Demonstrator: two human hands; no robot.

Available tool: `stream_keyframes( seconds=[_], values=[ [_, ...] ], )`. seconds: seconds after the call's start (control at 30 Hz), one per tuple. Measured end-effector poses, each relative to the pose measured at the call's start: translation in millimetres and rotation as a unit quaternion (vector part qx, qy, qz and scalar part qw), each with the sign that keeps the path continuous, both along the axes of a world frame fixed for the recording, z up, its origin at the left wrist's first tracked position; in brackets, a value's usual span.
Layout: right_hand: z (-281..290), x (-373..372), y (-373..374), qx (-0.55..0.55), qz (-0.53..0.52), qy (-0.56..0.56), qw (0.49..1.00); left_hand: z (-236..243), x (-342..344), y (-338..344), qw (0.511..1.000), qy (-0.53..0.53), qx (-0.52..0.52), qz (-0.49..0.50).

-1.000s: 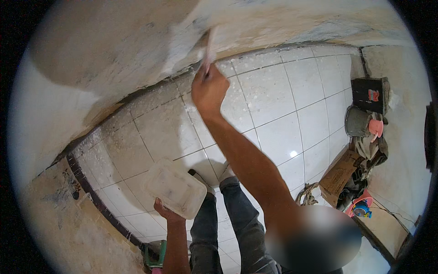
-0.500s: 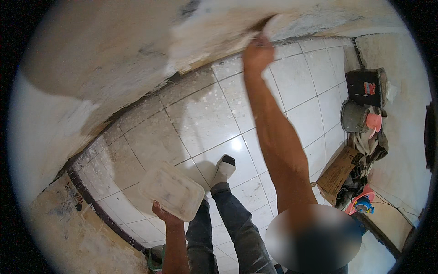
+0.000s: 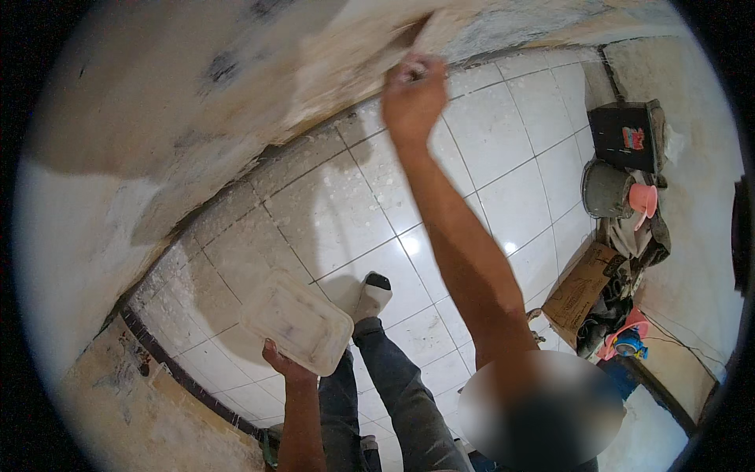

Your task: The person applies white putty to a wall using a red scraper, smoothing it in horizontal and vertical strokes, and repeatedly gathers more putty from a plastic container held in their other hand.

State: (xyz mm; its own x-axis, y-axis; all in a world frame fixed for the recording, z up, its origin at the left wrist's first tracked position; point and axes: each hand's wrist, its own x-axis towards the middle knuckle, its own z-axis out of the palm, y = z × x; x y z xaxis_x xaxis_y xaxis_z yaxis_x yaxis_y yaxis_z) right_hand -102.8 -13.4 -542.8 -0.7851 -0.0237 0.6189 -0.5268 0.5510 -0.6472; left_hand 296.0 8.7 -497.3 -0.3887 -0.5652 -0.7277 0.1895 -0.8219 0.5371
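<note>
My left hand (image 3: 289,364) grips the near edge of a shallow off-white plastic tub (image 3: 333,352), thumb up along its side. Pale smears mark the inside of the tub, which I carry above the floor. My right arm reaches far forward. At its end my right hand (image 3: 414,94) is closed on what looks like a thin flat scraper (image 3: 425,33), set against the patchy wall (image 3: 330,55). Motion blur and the fingers hide most of that tool. The wall has beige, white and grey patches.
White floor tiles (image 3: 346,204) carry pale splatters near the wall. Along the right side stand a black box (image 3: 621,138), a dark bucket (image 3: 604,189) with a pink dipper (image 3: 643,199), and a cardboard box (image 3: 586,283). My socked foot (image 3: 373,295) rests below the tub.
My right hand has moved left along the wall with the tool. The view has shifted slightly. The tub stays in my left hand.
</note>
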Motion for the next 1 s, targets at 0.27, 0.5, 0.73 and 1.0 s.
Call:
stream_keyframes(
  seconds=[0.27,0.5,0.73,1.0],
  values=[
    [7.6,33.9,50.8,0.072,0.055,-0.239,0.967,3.0,-7.0,-5.8,1.0,0.004,-0.019,-0.016],
    [-6.3,-17.1,-5.4,0.224,0.019,-0.221,0.949,-4.1,-18.4,-2.8,1.0,-0.011,0.018,-0.001],
    [-42.6,42.5,64.2,0.182,0.119,-0.333,0.918,-25.1,18.6,0.6,0.983,-0.063,-0.151,-0.089],
    [-33.1,-84.6,54.6,0.041,-0.041,-0.165,0.985,4.1,-23.5,4.3,1.0,-0.018,0.012,0.002]
  ],
)
